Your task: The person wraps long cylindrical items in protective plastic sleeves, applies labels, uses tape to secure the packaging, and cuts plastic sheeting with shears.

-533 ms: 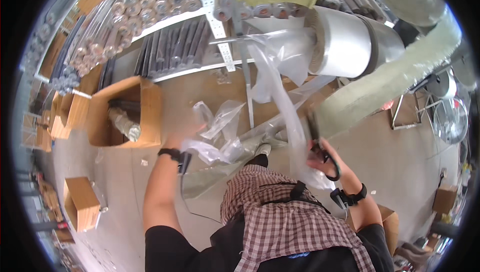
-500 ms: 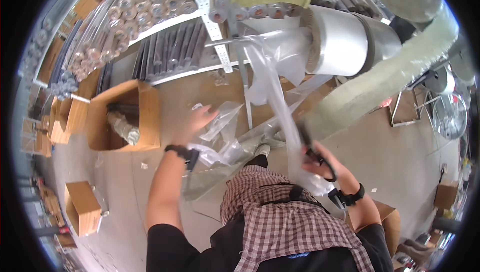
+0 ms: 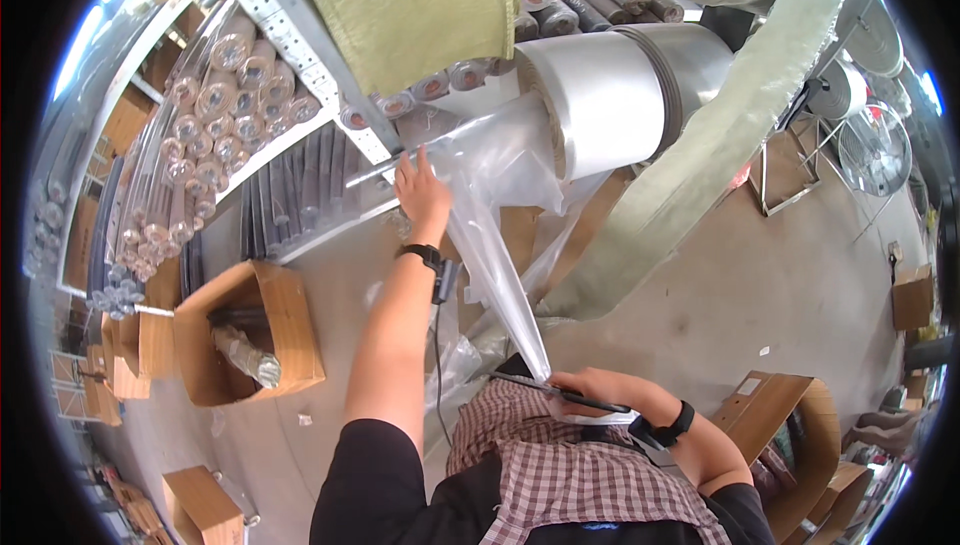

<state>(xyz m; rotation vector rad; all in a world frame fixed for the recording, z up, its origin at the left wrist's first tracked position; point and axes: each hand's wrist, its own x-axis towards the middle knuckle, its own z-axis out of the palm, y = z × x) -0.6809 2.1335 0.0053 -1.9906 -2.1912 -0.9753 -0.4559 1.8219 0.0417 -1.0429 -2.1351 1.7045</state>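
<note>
My left hand (image 3: 424, 197) reaches forward with its fingers stretched out, at the edge of clear plastic film near a metal rod (image 3: 372, 175). The clear plastic film (image 3: 492, 245) comes off a big white roll (image 3: 612, 105) and hangs as a gathered strip toward my body. Close to my waist, my right hand (image 3: 600, 392) is closed around black-handled scissors (image 3: 575, 400). The lower end of the strip meets that hand; whether its fingers also pinch the film is hard to make out.
A shelf rack (image 3: 300, 55) holds many wrapped rolls at the far left. Greenish sheeting (image 3: 700, 165) drapes down at the right. Open cardboard boxes (image 3: 290, 315) stand on the floor at left, with another box (image 3: 745, 400) at right. A round fan (image 3: 868, 148) stands far right.
My left hand has moved forward and up to the film by the rod. My right hand has drawn in toward my waist with the scissors, and the strip now stretches toward it. The view has shifted.
</note>
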